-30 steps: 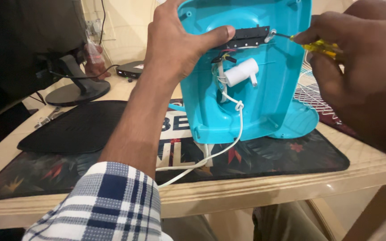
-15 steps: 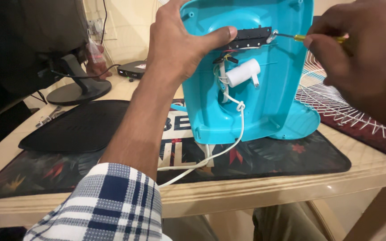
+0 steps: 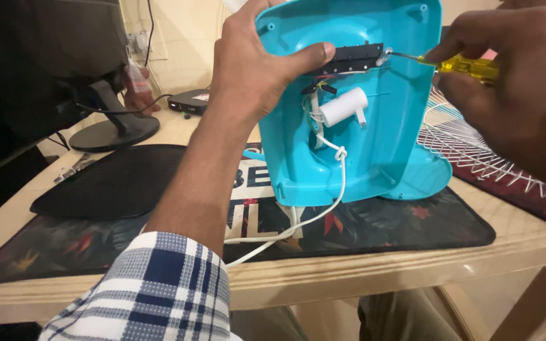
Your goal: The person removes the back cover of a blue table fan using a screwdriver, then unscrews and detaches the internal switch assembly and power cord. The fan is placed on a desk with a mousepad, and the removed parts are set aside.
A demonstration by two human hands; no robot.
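1. A hollow turquoise plastic housing shell (image 3: 374, 145) is being held upright above a dark floral-printed desk mat (image 3: 412, 227), its open inside facing the camera.
2. The shell's upper left edge is being gripped by the left hand (image 3: 254, 76), the fingers wrapped behind it and the thumb pressed flat against a black rectangular switch strip (image 3: 354, 58) inside the shell.
3. A yellow-handled screwdriver (image 3: 456, 63) is being pinched in the closed fingers of the right hand (image 3: 526, 82), to the right of the shell; its metal tip is being set against a screw at the strip's right end.
4. Inside the shell, below the strip, a white cylindrical capacitor (image 3: 344, 107) is being carried, with thin wires beside it.
5. A knotted white power cord (image 3: 311, 215) is being led out of the shell's lower edge and down over the mat.
6. A white wire fan grille (image 3: 475, 145) is lying right of the shell.
7. A black oval pad (image 3: 115, 180) is lying left of the shell.
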